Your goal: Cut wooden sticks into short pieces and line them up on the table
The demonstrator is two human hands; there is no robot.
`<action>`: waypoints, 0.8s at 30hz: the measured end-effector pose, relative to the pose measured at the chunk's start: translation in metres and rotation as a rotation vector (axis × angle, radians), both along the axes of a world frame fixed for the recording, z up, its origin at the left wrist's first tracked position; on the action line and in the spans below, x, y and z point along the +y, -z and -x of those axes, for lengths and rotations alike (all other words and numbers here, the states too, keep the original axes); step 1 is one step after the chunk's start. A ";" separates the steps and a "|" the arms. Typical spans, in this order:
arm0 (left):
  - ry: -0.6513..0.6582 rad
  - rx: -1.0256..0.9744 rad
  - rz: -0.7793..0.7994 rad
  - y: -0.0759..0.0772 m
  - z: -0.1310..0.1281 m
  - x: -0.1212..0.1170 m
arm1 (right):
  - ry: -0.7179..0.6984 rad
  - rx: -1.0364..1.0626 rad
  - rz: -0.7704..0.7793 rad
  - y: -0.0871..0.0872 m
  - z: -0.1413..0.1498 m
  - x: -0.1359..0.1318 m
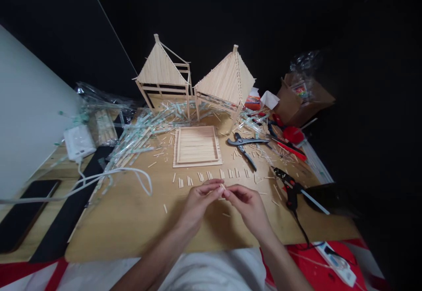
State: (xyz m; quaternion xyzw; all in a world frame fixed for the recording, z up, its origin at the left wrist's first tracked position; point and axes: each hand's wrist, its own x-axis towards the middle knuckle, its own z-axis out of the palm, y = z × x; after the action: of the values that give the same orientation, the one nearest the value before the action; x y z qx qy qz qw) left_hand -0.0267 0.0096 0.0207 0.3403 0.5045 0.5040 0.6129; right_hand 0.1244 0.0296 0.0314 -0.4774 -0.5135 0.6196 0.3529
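My left hand (199, 201) and my right hand (247, 205) meet above the near part of a wooden board (132, 220). Their fingertips pinch a few short wooden stick pieces (222, 188) between them. Just beyond lies a row of small bundles of cut sticks (211, 176). Farther out sits a flat square panel of sticks (197, 146). Two stick-built model houses with peaked roofs (163, 73) (227, 80) stand at the back.
Black pliers (245, 143) lie right of the panel; a black glue gun (288, 185) rests at the right edge. Plastic wrappers and sticks (138, 128) pile at left, beside a white power adapter (79, 142), its cable and a dark phone (23, 216). A cardboard box (296, 97) stands far right.
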 end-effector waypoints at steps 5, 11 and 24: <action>0.002 0.819 -0.522 0.002 0.023 -0.002 | -0.125 0.017 0.138 -0.007 -0.004 0.011; 0.223 1.310 -1.114 0.003 0.039 -0.004 | -0.319 0.075 0.252 -0.009 -0.005 0.020; 0.108 0.424 -0.076 0.012 0.021 0.011 | -0.398 -0.265 -0.035 -0.037 -0.022 0.081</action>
State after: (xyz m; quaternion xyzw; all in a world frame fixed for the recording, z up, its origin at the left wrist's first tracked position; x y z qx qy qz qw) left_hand -0.0472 0.0203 0.0091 0.4880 0.5838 0.4065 0.5057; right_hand 0.1462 0.1105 0.0680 -0.4377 -0.6499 0.6000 0.1615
